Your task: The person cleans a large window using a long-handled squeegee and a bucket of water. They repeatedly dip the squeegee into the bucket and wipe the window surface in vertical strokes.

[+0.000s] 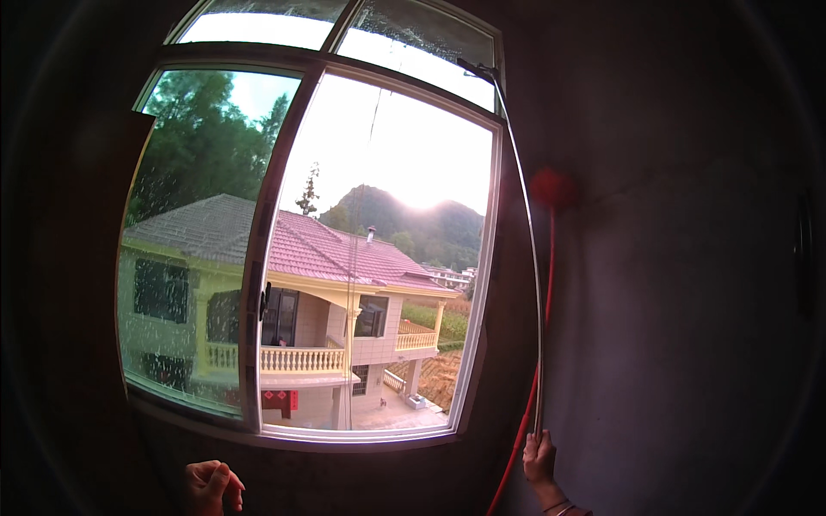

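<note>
My right hand (540, 456) grips the lower part of a long, thin metal pole (530, 238). The pole rises beside the window's right edge and looks bent by the lens. At its top, a dark window-wiper head (476, 68) lies across the right upper pane (419, 48), near that pane's right corner. Below the window at the left is my left hand (214, 487), loosely curled with nothing visible in it. The sliding window (255, 258) has a spotted, green-tinted sash (187, 309) on the left; its right half looks out clearly onto a neighbouring house.
A red duster (553, 187) on a red pole (550, 277) stands by the right wall (677, 290), close to the metal pole. A dark upright panel (132, 193) overlaps the window's left edge. The window sill (361, 442) runs above my hands. Much of the room is dark.
</note>
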### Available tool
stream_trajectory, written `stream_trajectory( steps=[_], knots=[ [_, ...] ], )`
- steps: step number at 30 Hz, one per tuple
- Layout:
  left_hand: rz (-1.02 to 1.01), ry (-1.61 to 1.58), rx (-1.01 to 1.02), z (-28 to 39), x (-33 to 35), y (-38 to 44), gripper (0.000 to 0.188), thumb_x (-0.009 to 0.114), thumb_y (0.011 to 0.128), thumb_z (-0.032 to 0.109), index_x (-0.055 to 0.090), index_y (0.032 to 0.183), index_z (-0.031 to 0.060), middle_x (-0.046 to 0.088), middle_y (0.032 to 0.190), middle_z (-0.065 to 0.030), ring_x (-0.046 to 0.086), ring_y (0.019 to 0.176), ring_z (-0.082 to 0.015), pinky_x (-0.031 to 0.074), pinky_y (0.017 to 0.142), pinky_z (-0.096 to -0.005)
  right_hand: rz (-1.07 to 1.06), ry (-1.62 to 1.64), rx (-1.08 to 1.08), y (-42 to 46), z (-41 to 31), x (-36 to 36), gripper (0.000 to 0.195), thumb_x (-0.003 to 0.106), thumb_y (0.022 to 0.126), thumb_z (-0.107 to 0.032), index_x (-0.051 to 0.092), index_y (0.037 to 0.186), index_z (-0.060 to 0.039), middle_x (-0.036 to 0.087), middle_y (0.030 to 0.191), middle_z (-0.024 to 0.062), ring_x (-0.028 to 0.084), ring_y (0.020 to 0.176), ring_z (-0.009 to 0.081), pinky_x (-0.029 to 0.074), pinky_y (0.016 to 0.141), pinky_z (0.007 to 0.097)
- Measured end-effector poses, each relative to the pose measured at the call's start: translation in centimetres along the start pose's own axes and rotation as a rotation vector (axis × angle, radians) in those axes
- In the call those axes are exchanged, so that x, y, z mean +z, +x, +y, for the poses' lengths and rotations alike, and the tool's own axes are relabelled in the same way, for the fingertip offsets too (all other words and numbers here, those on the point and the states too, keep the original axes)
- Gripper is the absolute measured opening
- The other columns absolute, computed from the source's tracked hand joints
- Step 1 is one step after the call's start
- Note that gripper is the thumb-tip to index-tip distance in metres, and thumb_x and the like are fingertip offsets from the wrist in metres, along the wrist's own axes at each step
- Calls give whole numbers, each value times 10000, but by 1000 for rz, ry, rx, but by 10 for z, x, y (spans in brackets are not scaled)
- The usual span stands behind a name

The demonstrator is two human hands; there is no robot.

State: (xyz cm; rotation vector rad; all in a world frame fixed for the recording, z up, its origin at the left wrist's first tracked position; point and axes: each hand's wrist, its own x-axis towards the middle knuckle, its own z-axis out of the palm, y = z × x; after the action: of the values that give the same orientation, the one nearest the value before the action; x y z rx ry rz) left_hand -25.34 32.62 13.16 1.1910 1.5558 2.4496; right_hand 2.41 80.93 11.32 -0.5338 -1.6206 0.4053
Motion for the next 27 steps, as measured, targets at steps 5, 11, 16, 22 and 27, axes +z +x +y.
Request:
stream_trajectory(
  steps=[5, 11, 16, 22, 27],
  knots=[
    [77, 19, -7, 2, -10, -13, 364, 551, 907, 331, 592, 689, 42, 479, 473, -1, 407, 349, -65, 308, 331, -202, 74, 20, -230, 145, -69, 48, 226, 492, 931, -222, 437, 791, -54, 441, 519, 19, 451, 407, 133, 359, 374, 308],
    [150, 14, -33, -7, -42, -27, 336, 572, 890, 304, 576, 677, 45, 478, 480, 4, 409, 349, -67, 327, 327, -204, 333, -207, -499, 358, -89, 96, 243, 477, 936, -295, 444, 949, -55, 415, 533, 6, 398, 350, 115, 296, 283, 281],
    [260, 32, -73, -5, -58, -48, 325, 575, 885, 303, 572, 680, 50, 469, 484, 9, 405, 355, -67, 341, 336, -210, -88, -144, -147, 321, -235, 108, 278, 448, 946, -279, 409, 886, -10, 418, 511, 36, 437, 350, 148, 375, 285, 316],
    [250, 9, -107, -10, -62, -44, 306, 558, 888, 273, 575, 682, 47, 462, 481, 9, 403, 360, -69, 332, 338, -214, -136, -162, -103, 256, -167, 126, 294, 447, 941, -273, 418, 978, 17, 491, 510, 96, 496, 343, 201, 408, 301, 342],
    [153, -37, -129, -7, -55, -30, 309, 534, 893, 263, 577, 675, 48, 453, 478, 14, 401, 365, -69, 319, 343, -213, 111, -495, -379, 131, -47, 111, 455, 545, 885, -242, 447, 1178, 92, 581, 784, 308, 561, 605, 456, 480, 528, 475]
  ],
)
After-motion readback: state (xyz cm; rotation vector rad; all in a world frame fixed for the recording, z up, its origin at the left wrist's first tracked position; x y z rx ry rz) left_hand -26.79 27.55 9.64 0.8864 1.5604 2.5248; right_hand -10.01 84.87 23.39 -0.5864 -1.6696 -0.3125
